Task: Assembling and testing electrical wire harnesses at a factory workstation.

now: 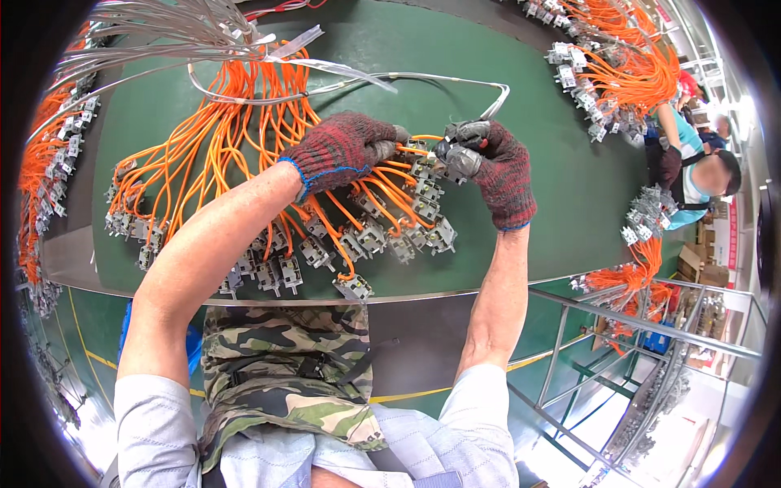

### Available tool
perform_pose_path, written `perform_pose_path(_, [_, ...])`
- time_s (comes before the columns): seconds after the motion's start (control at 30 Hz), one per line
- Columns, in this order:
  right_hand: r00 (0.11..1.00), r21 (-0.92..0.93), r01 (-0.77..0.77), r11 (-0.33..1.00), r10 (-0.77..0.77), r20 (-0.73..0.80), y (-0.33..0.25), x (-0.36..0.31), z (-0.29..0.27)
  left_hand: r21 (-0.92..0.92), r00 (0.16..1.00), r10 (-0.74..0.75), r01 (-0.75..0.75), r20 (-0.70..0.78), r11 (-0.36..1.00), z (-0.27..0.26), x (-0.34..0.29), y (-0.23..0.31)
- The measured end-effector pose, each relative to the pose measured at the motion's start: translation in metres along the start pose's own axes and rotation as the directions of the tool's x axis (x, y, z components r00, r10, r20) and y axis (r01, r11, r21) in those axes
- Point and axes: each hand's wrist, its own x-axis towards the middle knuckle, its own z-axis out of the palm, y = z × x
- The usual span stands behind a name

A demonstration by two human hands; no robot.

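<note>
My left hand (346, 150), in a dark red and grey knitted glove, is closed with its fingertips pinching an orange cable (417, 148). Opposite it, my right hand (500, 175), gloved alike with dark-covered fingertips, is closed around the end of a grey cable (443, 79), which arcs over from the left. A small silvery metal part (439, 154) sits at the right fingertips; those fingers partly hide it. Beneath and beside my left hand spreads a bundle of orange cables (215, 138), ending in several grey metal connector blocks (370, 236) on the green tabletop (537, 211).
Grey wires (163, 49) fan out at the upper left over the bundle. More orange cable bundles lie along the far left and at the upper right (643, 73). A co-worker (691, 175) stands at the right. Metal rails (651, 325) run at the lower right.
</note>
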Motion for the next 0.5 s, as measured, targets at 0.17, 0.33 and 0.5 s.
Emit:
perform_pose_path(0.17, [0.998, -0.014, -0.012, 1.000, 0.012, 0.061, -0.003, 0.005, -0.004, 0.009, 1.000, -0.008, 0.008, 0.019, 1.000, -0.002, -0.002, 0.003])
perform_pose_path(0.33, [0.991, 0.165, 0.091, 0.982, -0.105, 0.078, -0.013, 0.021, -0.009, -0.024, 0.993, 0.100, -0.102, -0.055, 0.994, 0.004, 0.001, -0.010])
perform_pose_path(0.5, [0.987, -0.037, 0.083, 0.996, -0.077, 0.139, 0.001, 0.046, -0.004, 0.022, 0.996, 0.084, -0.083, -0.019, 0.996, -0.001, 0.000, -0.007])
